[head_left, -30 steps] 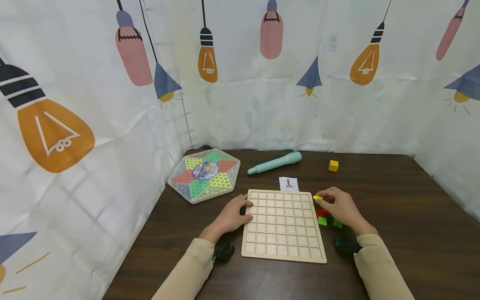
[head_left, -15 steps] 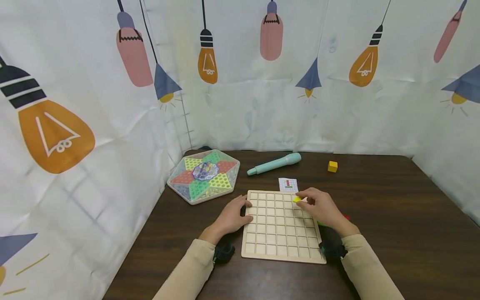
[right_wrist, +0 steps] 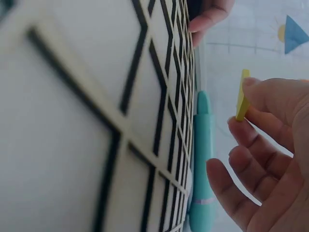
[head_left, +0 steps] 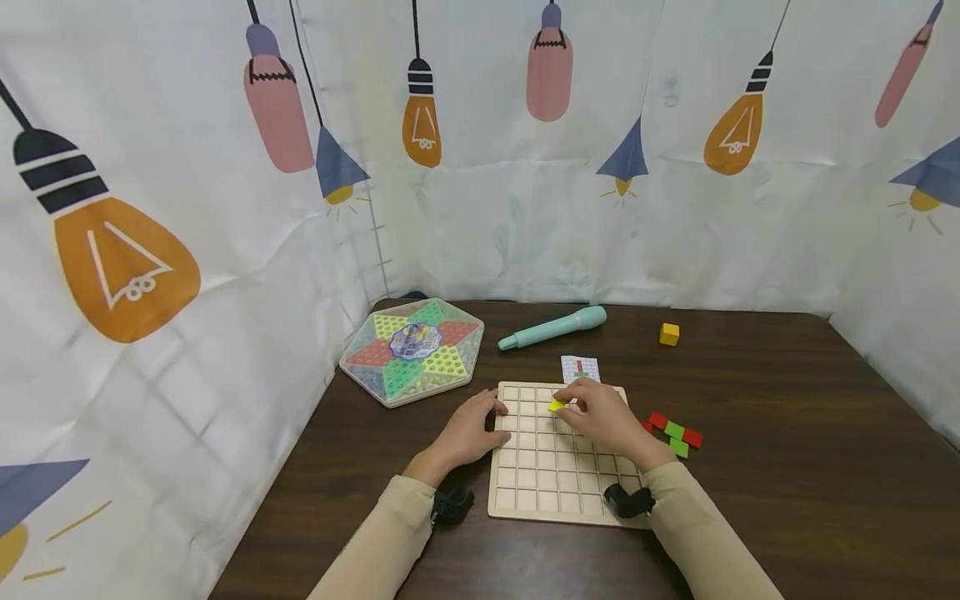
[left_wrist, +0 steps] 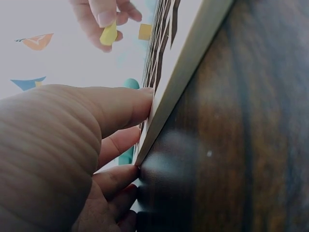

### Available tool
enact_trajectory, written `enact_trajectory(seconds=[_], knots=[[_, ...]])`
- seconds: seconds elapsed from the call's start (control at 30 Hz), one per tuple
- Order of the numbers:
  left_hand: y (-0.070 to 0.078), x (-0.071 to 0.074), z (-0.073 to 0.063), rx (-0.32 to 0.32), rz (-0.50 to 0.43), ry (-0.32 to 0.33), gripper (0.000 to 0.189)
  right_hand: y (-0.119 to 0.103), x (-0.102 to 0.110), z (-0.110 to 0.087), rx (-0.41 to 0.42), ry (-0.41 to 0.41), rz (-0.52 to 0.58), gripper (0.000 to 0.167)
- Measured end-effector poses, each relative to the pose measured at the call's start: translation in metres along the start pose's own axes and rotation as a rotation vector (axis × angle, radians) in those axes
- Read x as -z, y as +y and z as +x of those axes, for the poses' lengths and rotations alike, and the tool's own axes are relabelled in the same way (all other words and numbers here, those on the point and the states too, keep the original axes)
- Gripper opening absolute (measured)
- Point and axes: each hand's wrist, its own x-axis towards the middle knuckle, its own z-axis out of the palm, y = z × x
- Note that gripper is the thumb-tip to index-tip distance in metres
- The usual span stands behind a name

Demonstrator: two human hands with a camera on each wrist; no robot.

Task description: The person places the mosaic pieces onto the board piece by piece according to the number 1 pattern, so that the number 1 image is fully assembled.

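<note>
A pale wooden board with a grid of square recesses lies on the dark table. My left hand rests at its left edge, the thumb and fingers touching the rim in the left wrist view. Between thumb and fingers, my right hand pinches a small thin yellow tile, raised above the upper part of the board. Right of the board lie red tiles and green tiles, some partly hidden by the right arm. A small printed pattern card sits behind the board's back edge.
Toward the back left is a hexagonal Chinese checkers box. A teal microphone-shaped object lies behind the board, and a yellow cube stands at the back right. A white curtain with lamp prints surrounds the table.
My right hand has carried the yellow tile leftward from beside the board to above its upper middle, uncovering the red and green tiles. The left hand stays at the board's edge.
</note>
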Motion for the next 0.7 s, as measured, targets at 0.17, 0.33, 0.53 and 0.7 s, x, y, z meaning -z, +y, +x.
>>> enact_trajectory(seconds=[0.17, 0.33, 0.53, 0.7], knots=[[0.000, 0.001, 0.000, 0.002, -0.002, -0.004, 0.029, -0.004, -0.003, 0.011, -0.005, -0.005, -0.062, 0.026], [-0.001, 0.000, 0.001, 0.010, -0.010, 0.005, 0.029, -0.004, -0.010, 0.017, -0.015, -0.037, -0.051, 0.025], [-0.001, 0.000, 0.003, 0.006, 0.002, 0.004, 0.028, 0.000, -0.017, 0.018, -0.036, -0.011, -0.007, 0.025], [-0.001, 0.000, 0.001, 0.009, -0.008, -0.003, 0.028, 0.007, -0.024, 0.017, -0.040, -0.010, 0.007, 0.022]])
